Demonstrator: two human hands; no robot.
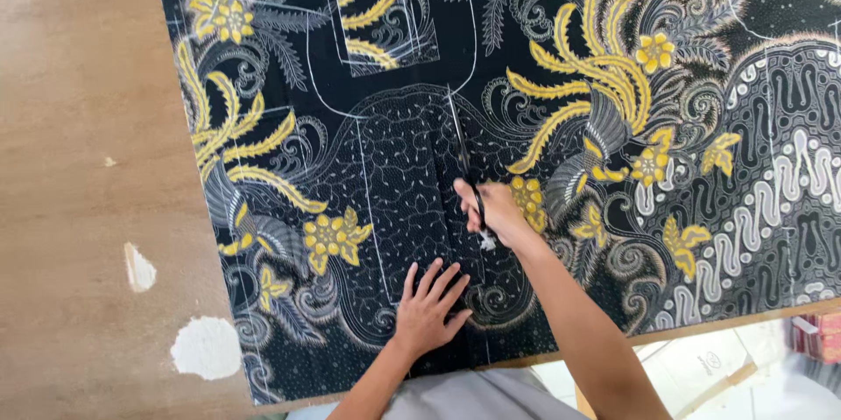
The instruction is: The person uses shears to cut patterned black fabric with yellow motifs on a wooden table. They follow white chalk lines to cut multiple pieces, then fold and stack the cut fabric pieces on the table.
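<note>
Cutting in progress, head view: right hand (498, 214) clenched round handles of dark-bladed scissors (464, 162), blades pointing far along white chalk line (366, 201) on black batik cloth with yellow flowers and grey scrolls (613, 105). Left hand (427, 306) released, grasping nothing, palm flat, fingers spread on cloth just near of cut; likely pins fabric against shifting. Cloth lies spread over brown wooden table (79, 166); white chipped patches at near left.

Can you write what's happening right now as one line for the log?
right hand: holds scissors, cutting | left hand: flat on patterned fabric | fabric: black and yellow, chalk lines, on wooden table
</note>
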